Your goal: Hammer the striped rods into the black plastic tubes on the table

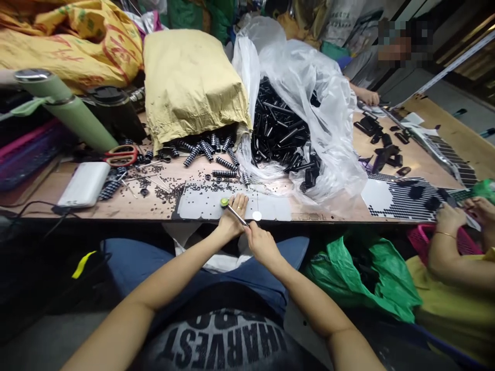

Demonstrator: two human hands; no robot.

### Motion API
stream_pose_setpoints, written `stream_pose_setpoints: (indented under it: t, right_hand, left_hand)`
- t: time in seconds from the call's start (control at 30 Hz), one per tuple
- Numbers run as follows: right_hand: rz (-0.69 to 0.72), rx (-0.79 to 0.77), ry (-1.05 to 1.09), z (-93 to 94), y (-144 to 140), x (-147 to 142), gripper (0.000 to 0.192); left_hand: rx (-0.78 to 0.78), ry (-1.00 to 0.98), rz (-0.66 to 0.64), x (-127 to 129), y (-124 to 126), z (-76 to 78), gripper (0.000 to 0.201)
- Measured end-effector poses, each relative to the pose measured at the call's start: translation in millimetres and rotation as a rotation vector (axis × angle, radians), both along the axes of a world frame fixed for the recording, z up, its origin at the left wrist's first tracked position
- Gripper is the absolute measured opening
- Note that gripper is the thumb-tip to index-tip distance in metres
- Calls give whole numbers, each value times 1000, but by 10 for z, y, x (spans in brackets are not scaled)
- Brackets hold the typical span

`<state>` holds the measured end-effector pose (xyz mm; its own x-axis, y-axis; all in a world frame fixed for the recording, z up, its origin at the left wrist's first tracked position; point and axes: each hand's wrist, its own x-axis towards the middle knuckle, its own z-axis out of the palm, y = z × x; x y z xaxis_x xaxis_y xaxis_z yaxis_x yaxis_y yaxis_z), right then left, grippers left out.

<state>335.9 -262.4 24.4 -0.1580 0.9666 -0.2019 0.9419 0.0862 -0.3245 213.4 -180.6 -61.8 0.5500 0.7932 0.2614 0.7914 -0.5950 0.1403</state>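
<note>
My right hand (263, 243) is closed around one end of a slim metal rod with a round yellow-green end (225, 202). The rod slants up and left across my left hand (232, 220), its green end just left of those fingers. Stretched out and close together, the fingers of my left hand lie on a pale grey-white sheet (201, 205) along the table's front edge. A white round spot (257, 216) lies right of them. Small black pieces (170, 193) are scattered over the sheet's left part and beside it. Whether my left hand touches the rod is unclear.
Behind the sheet lie black-and-white ribbed sticks (206, 150), a yellow sack (193, 82) and a clear bag of black tubes (282, 129). Scissors (121, 154), a white box (83, 184) and a green bottle (77, 118) stand left. A co-worker's hands (450, 219) work at right.
</note>
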Motion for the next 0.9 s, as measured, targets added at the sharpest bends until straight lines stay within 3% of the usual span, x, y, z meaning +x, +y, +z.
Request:
stream_pose_setpoints:
  t: [0.1, 0.2, 0.33, 0.4, 0.47, 0.53, 0.63, 0.7, 0.8, 0.9]
  right_hand:
    - [-43, 38, 44, -3, 35, 78, 34]
    - [-197, 140, 14, 52, 149, 323, 39]
    - [-399, 165, -167, -4, 395, 808, 39]
    - [-466, 148, -232, -103, 504, 1035, 41]
    - [-498, 155, -276, -210, 595, 1198, 41]
    - [-477, 220, -299, -283, 698, 1277, 37]
    - [-348, 386, -230, -278, 959, 1224, 31]
    - [-251, 445, -131, -212, 1237, 1089, 29]
    - [-217, 353, -40, -117, 1762, 801, 27]
    - [-272, 274, -8, -109, 2259, 508, 30]
  left_hand:
    - [-49, -67, 30, -6, 120, 92, 55]
    - [-140, -87, 133, -2, 113, 249, 43]
    - [-257, -166, 63, -187, 95, 449, 30]
    - [-269, -257, 208, -407, 318, 536, 39]
    - [-190, -348, 506, -677, 725, 595, 43]
    - [-72, -362, 671, -936, 1201, 606, 46]
    - [-71, -290, 726, -1181, 1757, 530, 53]
    - [-143, -231, 678, -1232, 1932, 451, 54]
    - [-211, -240, 618, -1208, 1948, 369, 47]
    - [-204, -492, 614, -1120, 1793, 389, 38]
